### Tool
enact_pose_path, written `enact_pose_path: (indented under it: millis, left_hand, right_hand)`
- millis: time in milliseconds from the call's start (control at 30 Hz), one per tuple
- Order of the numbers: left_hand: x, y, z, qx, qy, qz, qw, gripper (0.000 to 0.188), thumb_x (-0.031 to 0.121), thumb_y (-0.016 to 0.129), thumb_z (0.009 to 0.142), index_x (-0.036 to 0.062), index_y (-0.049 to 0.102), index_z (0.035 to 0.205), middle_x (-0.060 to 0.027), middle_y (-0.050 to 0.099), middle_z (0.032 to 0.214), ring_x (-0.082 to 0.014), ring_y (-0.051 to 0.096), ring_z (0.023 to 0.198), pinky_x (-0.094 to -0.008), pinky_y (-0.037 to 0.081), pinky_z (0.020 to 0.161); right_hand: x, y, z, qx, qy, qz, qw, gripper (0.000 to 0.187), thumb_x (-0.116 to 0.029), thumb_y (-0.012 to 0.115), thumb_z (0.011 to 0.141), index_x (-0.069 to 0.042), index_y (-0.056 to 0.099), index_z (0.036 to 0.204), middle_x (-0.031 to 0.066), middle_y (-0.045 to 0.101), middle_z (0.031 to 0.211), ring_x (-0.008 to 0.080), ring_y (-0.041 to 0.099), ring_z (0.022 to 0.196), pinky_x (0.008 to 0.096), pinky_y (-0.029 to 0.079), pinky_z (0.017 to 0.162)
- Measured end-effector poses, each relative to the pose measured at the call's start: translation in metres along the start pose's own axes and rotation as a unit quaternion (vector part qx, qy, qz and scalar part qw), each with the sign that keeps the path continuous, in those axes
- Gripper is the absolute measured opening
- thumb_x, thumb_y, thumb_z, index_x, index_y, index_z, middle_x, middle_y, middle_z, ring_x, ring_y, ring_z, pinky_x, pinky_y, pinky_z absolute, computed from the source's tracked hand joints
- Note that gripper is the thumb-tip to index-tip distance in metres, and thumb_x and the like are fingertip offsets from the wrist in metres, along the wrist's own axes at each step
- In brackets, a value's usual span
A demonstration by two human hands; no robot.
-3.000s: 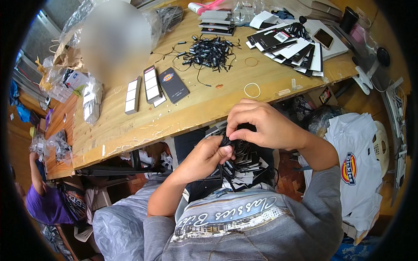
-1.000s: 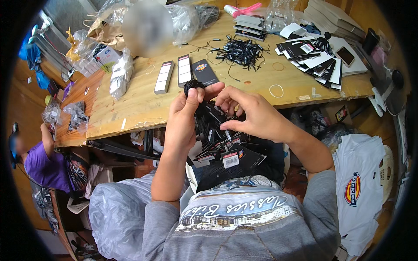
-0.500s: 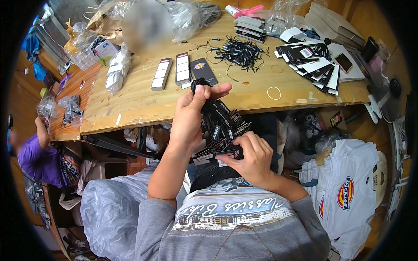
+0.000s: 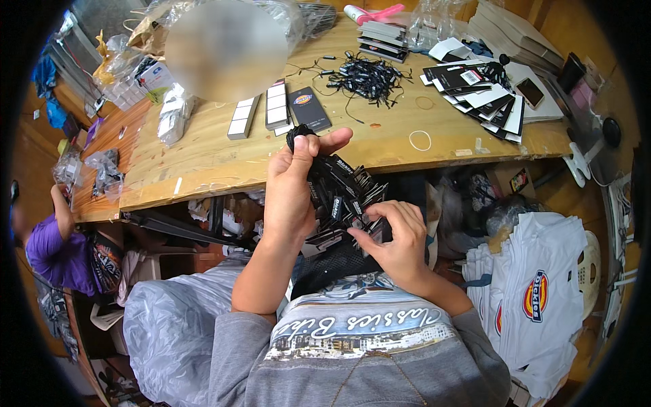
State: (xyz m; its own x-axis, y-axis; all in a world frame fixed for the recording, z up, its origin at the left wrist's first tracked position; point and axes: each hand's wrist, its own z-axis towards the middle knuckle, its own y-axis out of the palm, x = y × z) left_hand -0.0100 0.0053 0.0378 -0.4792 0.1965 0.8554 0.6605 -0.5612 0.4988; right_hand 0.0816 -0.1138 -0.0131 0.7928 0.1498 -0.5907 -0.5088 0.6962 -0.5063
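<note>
A thick bunch of black hang tags (image 4: 339, 190) hangs by its cords over my lap, in front of the table edge. My left hand (image 4: 291, 193) is closed round the gathered cords, whose black knotted end (image 4: 302, 134) sticks out above the thumb; its forefinger points to the right. At the lower right of the bunch, my right hand (image 4: 400, 241) has curled fingers and a bent thumb on the tags' edges. How many tags lie between those fingers is hidden.
On the wooden table (image 4: 217, 159) lie stacks of white-faced cards (image 4: 243, 119), a dark card (image 4: 310, 108), a heap of black cords (image 4: 369, 78), fanned tags (image 4: 491, 102) and a phone (image 4: 530, 93). White shirts (image 4: 532, 271) are piled right; a plastic bag (image 4: 169, 325) and another person (image 4: 57, 254) are left.
My right thumb has shifted up along the tags, and a lower tag that showed beside it is now mostly hidden. My left hand keeps its hold on the cords.
</note>
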Motion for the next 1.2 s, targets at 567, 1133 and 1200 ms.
enact_pose_path:
  millis: [567,1133,1200]
  left_hand:
    - [-0.006,0.002,-0.004,0.012,-0.024,0.004,1.0,0.027,0.027,0.038,0.087,0.0087,0.042,0.068,-0.0175,0.056,0.097,-0.0201,0.049,0.095,-0.0301,0.035,0.083]
    - [-0.014,0.005,-0.006,-0.009,-0.019,-0.001,1.0,0.026,0.026,0.037,0.087,0.0079,0.044,0.07,-0.0181,0.055,0.097,-0.0183,0.053,0.087,-0.0284,0.046,0.071]
    - [-0.015,0.007,-0.006,0.0,-0.012,0.007,1.0,0.025,0.026,0.037,0.087,0.008,0.043,0.07,-0.018,0.055,0.097,-0.0171,0.053,0.084,-0.0274,0.046,0.07]
  right_hand:
    - [0.016,-0.019,0.015,-0.105,0.16,0.288,0.938,0.011,0.0,0.059,0.066,0.001,0.05,0.071,0.0046,0.056,0.066,0.0104,0.054,0.063,0.0223,0.041,0.059]
    - [0.018,-0.043,0.056,-0.368,0.324,0.411,0.768,0.024,-0.021,0.054,0.079,0.0,0.046,0.088,0.0063,0.055,0.059,0.0075,0.047,0.039,0.0173,0.036,0.036]
    - [0.017,-0.037,0.058,-0.368,0.319,0.404,0.774,0.023,-0.022,0.055,0.079,0.001,0.049,0.082,0.006,0.054,0.057,0.0071,0.047,0.039,0.0173,0.036,0.036]
